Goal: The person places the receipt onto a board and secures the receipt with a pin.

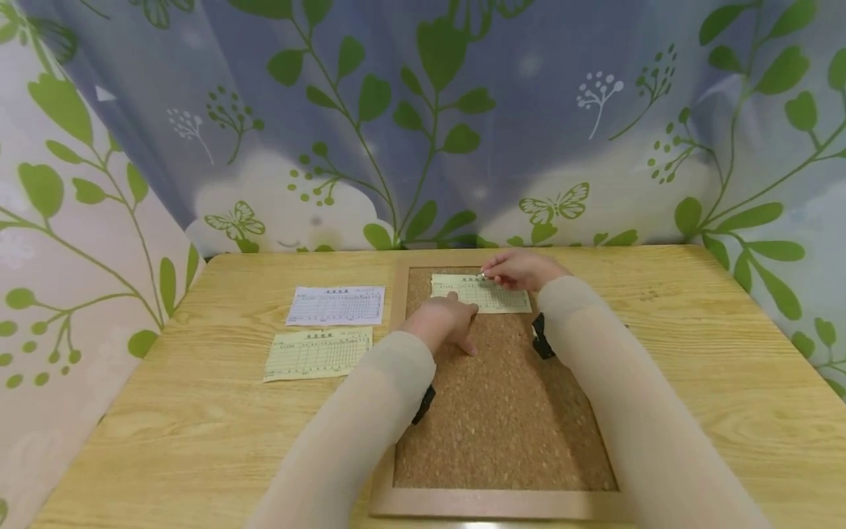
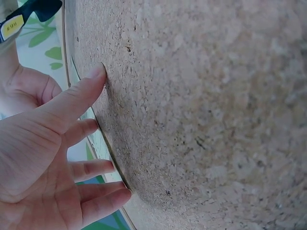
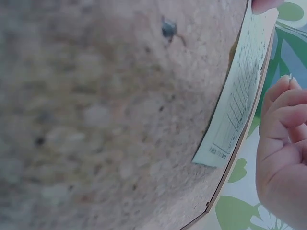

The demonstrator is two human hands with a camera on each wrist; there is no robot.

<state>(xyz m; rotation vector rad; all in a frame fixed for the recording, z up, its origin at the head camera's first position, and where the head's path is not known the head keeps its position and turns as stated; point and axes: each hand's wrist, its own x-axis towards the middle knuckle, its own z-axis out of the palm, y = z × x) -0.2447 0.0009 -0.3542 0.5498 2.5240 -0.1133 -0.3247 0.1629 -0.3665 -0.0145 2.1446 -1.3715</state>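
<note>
A pale green printed form slip (image 1: 505, 297) lies across the top of a wood-framed cork board (image 1: 502, 411). My left hand (image 1: 452, 322) has its fingers spread, fingertips at the slip's lower left edge and thumb on the bare cork. Between thumb and fingertips, my right hand (image 1: 525, 270) pinches a small silver pin (image 3: 290, 76) above the slip's top edge. In the right wrist view, the slip's near corner lifts slightly from the cork. Part of the slip is hidden under the left fingers.
Left of the board, a white form slip (image 1: 335, 306) lies above a yellowish one (image 1: 317, 354) on the wooden table (image 1: 198, 433). A leaf-patterned curtain (image 1: 529, 110) hangs behind the table. Both wrists carry black straps (image 1: 542, 338).
</note>
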